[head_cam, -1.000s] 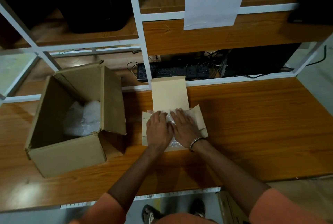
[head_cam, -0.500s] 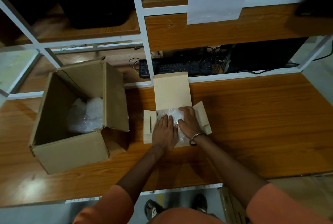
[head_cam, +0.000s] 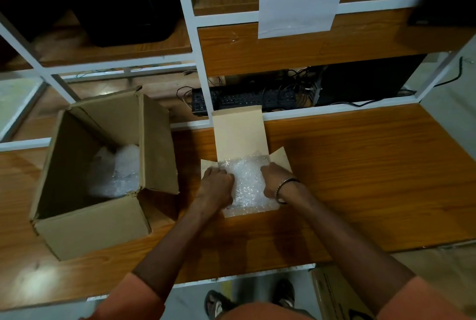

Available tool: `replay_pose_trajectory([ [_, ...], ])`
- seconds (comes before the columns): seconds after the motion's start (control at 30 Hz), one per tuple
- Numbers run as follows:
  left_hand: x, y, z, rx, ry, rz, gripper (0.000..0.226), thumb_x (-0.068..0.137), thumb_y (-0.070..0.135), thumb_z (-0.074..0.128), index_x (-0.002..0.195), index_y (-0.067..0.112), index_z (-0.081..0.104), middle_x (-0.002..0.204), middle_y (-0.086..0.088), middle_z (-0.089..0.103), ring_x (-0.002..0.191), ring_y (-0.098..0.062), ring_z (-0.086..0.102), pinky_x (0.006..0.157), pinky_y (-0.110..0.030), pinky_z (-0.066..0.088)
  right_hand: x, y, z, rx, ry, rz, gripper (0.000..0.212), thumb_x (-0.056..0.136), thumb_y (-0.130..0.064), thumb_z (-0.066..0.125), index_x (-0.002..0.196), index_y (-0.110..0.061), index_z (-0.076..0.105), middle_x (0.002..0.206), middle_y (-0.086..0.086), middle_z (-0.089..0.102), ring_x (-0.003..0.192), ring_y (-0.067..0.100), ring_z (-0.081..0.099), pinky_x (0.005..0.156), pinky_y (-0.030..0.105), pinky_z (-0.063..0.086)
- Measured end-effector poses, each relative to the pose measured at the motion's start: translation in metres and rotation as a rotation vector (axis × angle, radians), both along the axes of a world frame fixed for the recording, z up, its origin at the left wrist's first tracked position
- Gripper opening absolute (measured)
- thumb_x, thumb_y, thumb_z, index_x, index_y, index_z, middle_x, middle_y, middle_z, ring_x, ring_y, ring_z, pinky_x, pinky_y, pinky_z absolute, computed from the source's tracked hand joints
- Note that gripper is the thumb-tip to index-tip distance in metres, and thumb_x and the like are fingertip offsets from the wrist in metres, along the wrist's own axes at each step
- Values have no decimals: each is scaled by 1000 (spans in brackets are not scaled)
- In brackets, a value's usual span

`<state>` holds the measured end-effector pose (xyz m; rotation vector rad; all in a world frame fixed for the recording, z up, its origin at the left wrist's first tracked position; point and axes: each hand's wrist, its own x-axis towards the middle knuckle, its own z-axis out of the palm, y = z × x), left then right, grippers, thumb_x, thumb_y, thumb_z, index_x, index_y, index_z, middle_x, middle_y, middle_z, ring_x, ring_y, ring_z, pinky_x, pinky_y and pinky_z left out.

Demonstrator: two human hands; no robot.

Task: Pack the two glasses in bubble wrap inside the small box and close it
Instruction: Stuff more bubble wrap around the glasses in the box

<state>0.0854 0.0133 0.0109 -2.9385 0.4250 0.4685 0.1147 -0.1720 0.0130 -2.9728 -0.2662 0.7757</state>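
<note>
Two hands down in the small box (head_cam: 239, 136): left hand (head_cam: 215, 185) and right hand (head_cam: 274, 180), fingers curled, gripping bubble wrap (head_cam: 248, 183) — glasses hidden. Lid flap upright behind. Farther left, large carton (head_cam: 85, 229) open — more wrap inside.

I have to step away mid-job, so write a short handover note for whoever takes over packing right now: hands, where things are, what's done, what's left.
Left hand: fingers curled down at the left edge of the bubble wrap, tucking it into the small box.
Right hand: the same at the right edge.
The small box sits mid-table, lid flap standing up, side flaps splayed out. No glass shows; whether both lie under the wrap cannot be told.
The large carton on the left is open, with more bubble wrap inside.
Done: wrap is in the small box.
Left: finish tucking, fold the side flaps in, close the lid.
</note>
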Motion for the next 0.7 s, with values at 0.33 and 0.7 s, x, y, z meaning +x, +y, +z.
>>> replay_pose_trajectory([
  [0.33, 2, -1, -14, 19, -66, -41, 66, 89, 26, 78, 145, 6, 48, 143, -17, 59, 136, -32, 54, 121, -42, 34, -3, 18, -14, 2, -7, -59, 93, 92, -9, 66, 162, -5, 5, 151, 25, 43, 128, 35, 56, 97, 39, 55],
  [0.7, 10, 20, -28, -12, -12, -184, 98, 89, 55, 73, 163, 16, 24, 167, -15, 31, 158, -35, 20, 128, -56, -5, 3, 6, 6, -103, 78, 170, 104, 87, -5, 67, 162, -7, -4, 150, 24, 44, 122, 35, 58, 92, 40, 57],
])
